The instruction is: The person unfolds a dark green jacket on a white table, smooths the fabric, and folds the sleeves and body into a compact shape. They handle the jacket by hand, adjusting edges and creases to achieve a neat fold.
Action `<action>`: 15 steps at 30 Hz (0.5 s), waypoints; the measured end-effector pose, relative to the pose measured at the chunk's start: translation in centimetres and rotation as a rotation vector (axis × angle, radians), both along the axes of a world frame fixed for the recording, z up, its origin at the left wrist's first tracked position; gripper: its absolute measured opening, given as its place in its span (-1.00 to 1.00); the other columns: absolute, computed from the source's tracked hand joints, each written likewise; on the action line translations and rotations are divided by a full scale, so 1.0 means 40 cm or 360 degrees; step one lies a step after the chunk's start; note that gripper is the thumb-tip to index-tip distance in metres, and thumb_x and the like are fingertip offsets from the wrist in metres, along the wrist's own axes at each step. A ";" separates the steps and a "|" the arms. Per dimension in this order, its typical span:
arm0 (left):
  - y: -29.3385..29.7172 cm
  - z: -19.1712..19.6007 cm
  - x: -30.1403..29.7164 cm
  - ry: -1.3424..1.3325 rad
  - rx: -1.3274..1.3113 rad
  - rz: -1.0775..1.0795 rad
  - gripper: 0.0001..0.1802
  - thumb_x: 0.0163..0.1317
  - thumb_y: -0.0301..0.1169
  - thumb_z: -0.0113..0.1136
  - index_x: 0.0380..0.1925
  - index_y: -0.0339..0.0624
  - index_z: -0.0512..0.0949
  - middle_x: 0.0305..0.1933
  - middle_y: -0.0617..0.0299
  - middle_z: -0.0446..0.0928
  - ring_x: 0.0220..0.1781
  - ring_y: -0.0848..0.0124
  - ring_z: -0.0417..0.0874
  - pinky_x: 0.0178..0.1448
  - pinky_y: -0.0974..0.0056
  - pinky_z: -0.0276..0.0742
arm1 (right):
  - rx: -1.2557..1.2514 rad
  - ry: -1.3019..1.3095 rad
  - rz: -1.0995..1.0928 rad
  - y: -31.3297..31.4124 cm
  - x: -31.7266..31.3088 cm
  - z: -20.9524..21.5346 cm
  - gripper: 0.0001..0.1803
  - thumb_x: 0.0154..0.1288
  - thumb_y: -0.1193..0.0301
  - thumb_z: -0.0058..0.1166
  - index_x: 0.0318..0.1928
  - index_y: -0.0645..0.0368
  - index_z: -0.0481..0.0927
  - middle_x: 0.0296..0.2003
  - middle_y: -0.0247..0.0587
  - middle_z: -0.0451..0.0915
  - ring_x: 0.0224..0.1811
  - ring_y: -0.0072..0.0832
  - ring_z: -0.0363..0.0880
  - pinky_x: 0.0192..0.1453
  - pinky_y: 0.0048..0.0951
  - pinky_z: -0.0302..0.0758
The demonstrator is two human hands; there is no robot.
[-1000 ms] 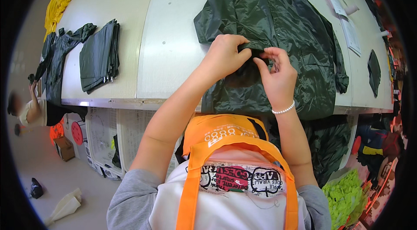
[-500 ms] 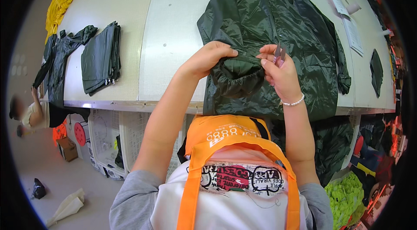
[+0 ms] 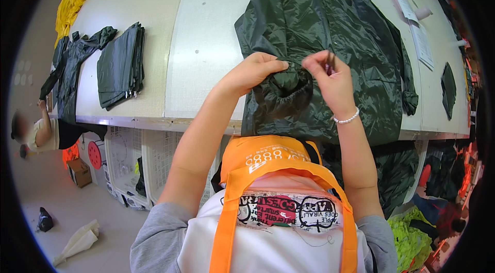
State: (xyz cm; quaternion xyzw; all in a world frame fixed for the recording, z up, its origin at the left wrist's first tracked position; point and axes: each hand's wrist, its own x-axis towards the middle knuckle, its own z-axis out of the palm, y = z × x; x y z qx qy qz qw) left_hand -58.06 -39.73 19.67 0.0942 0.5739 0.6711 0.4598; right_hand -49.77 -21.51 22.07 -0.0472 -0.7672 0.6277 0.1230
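A dark green shiny jacket (image 3: 340, 30) lies spread on the table, its lower edge toward me. One sleeve is folded down to the front, and its gathered elastic cuff (image 3: 283, 104) opens toward me. My left hand (image 3: 255, 73) pinches the cuff's edge between thumb and fingers. Just right of the cuff is my right hand (image 3: 332, 79), thumb and forefinger close together near the fabric edge. Small thread snips (image 3: 331, 59) stick up from its fingers, blurred; whether thumb and forefinger hold a thread I cannot make out.
Left on the table (image 3: 201, 30) are a stack of folded dark green pieces (image 3: 119, 69) and another dark garment (image 3: 75, 69), handled by a person (image 3: 44, 131). Yellow fabric (image 3: 77, 2) lies beyond. Paper sheets (image 3: 420, 41) lie at right. White crates (image 3: 124, 157) stand below the table edge.
My right hand has turned and lifted slightly at the cuff's edge, so the snips show less. The left hand keeps its pinch and has shifted slightly right.
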 end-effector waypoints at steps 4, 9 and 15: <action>0.003 -0.009 0.000 -0.0087 -0.0014 0.0035 -0.74 0.25 -0.30 0.15 -0.34 -0.32 0.60 -0.34 0.22 0.64 -0.37 0.54 0.63 -0.28 0.45 0.53 | -0.0700 -0.0258 0.0092 0.022 0.005 0.063 -0.91 0.32 0.45 0.07 -0.34 0.18 0.51 -0.53 -0.56 0.45 -0.55 -0.81 0.16 -0.44 -0.71 0.20; 0.008 -0.014 -0.004 -0.0202 -0.0027 0.0131 -0.73 0.27 -0.28 0.13 -0.33 -0.32 0.59 -0.34 0.20 0.64 -0.37 0.52 0.64 -0.29 0.43 0.55 | -0.0067 0.0052 0.0097 -0.004 0.004 0.029 -0.92 0.28 0.47 0.12 -0.32 0.19 0.51 -0.59 -0.55 0.34 -0.60 -0.81 0.12 -0.50 -0.68 0.16; 0.006 -0.004 -0.005 -0.0253 0.0031 0.0250 -0.73 0.26 -0.29 0.14 -0.35 -0.34 0.59 -0.37 0.20 0.63 -0.42 0.49 0.63 -0.32 0.39 0.55 | 0.0544 -0.0438 0.0451 -0.006 0.033 0.060 -0.88 0.13 0.46 0.21 -0.39 0.24 0.56 -0.72 -0.35 0.37 -0.69 -0.61 0.23 -0.53 -0.54 0.23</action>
